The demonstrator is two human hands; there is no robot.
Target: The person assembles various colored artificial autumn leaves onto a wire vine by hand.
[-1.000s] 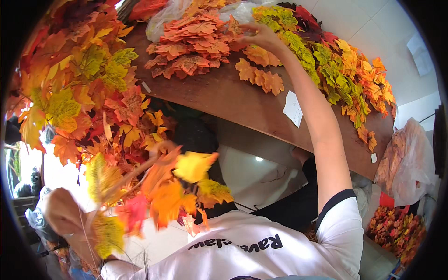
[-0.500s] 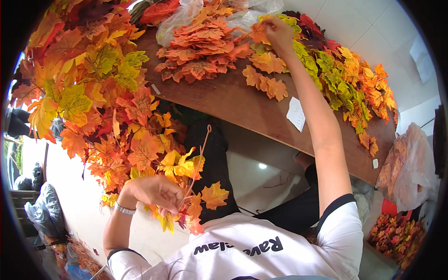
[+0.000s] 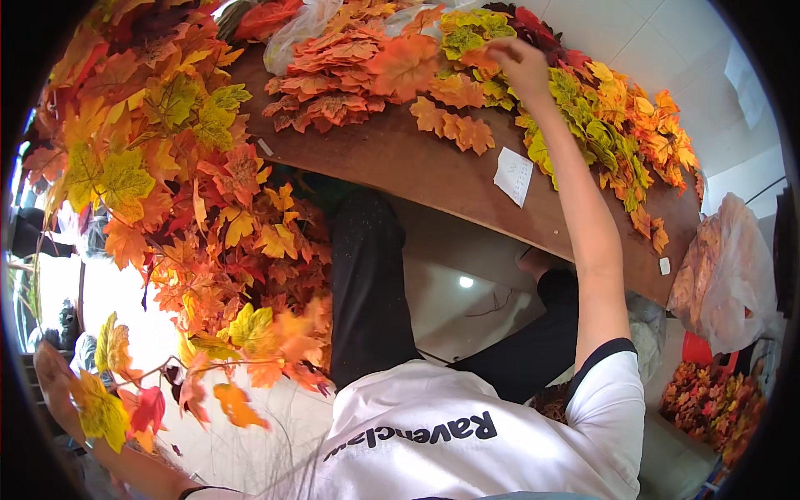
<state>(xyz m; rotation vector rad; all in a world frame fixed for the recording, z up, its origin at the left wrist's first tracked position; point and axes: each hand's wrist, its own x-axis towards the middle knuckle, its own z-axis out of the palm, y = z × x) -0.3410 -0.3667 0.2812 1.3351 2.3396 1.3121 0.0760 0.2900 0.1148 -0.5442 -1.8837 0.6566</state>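
Note:
At the table's far side, my right hand (image 3: pixel 525 71) is closed, its fingertips pinching an orange artificial maple leaf (image 3: pixel 478 57). A larger orange leaf (image 3: pixel 406 65), smeared by motion, hangs just left of it; whether the two are joined I cannot tell. Low at the left edge is my left hand (image 3: pixel 54 375), its fingers mostly hidden. Across that wrist and forearm lies a leafy branch (image 3: pixel 171 364) with yellow, red and orange maple leaves, reaching from the big leaf pile (image 3: pixel 242 250). Whether the left fingers grip it does not show.
Stacked orange leaves (image 3: pixel 329 79) and yellow-green leaves (image 3: pixel 596 133) cover the back of the brown table (image 3: pixel 375 158). A paper slip (image 3: pixel 512 175) lies near its front edge. A clear bag (image 3: pixel 725 275) of leaves stands at the right, above more small leaves (image 3: pixel 712 408).
My left hand has swung out to the far left, and the leafy branch now stretches that way. My right hand has shifted slightly right with the orange leaf. The view has shifted a little.

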